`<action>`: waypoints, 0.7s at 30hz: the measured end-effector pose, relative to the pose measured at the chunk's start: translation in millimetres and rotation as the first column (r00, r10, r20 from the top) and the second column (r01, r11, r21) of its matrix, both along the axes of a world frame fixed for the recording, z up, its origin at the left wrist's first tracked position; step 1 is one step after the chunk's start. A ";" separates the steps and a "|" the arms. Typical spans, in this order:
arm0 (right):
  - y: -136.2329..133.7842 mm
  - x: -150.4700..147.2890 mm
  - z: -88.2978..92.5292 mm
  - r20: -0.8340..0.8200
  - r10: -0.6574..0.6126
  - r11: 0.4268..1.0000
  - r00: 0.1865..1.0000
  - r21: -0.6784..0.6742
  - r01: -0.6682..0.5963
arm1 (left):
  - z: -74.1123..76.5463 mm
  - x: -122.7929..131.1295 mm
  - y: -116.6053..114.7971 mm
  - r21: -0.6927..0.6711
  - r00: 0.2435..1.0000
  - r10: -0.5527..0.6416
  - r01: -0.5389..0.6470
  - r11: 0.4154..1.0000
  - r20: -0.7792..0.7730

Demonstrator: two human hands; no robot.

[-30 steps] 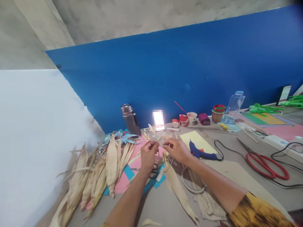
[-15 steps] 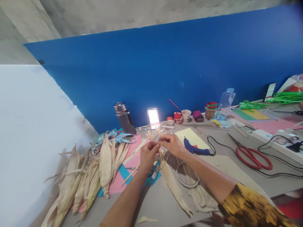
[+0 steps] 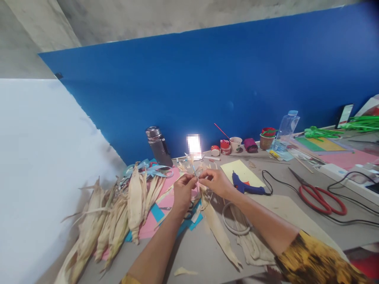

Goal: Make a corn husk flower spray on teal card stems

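My left hand (image 3: 182,193) is closed in a pinch around a thin stick (image 3: 194,169), which stands nearly upright with a light blue wrap and a pale husk-coloured tip. Close beside it, my right hand (image 3: 218,183) has thumb and forefinger together at the stick's right side. Whatever lies between those right fingertips is too small to make out. Below the hands, a dried corn husk (image 3: 220,228) slants across the table. Several more corn husks (image 3: 135,201) are piled at the left, partly over pink paper (image 3: 148,228).
A blue glue gun (image 3: 245,186) rests on yellow paper, its cord running right. Red-handled scissors (image 3: 321,199) lie farther right, near a white power strip (image 3: 334,173). A thermos (image 3: 160,148), a paper cup (image 3: 235,144) and a plastic bottle (image 3: 286,130) stand along the blue wall.
The stick's light blue wrap and tip now show upright above my left fingers. My right fingers have shifted slightly down beside it. The whole view has swung a little left.
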State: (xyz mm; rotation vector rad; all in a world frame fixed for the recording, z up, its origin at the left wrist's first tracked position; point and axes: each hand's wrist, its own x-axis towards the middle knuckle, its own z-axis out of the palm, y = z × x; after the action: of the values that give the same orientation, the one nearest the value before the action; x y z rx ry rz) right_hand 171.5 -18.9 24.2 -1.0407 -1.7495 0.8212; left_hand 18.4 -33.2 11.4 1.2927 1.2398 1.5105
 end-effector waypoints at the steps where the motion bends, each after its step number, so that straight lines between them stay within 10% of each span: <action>1: -0.4 -0.2 -0.1 0.012 0.008 1.000 1.000 0.006 -0.008 | -0.6 -0.4 0.4 0.001 1.000 -0.008 0.008 1.000 0.002; 21: 0.3 0.7 -0.6 0.042 0.071 0.997 0.997 0.040 -0.073 | 5.8 0.0 -2.7 0.016 0.998 -0.043 0.044 0.999 -0.039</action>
State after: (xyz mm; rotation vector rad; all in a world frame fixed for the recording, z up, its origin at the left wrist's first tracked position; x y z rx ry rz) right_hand 172.2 -18.5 23.6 -0.9783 -1.8402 0.8100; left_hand 18.4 -36.0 17.2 1.3569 1.2177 1.4745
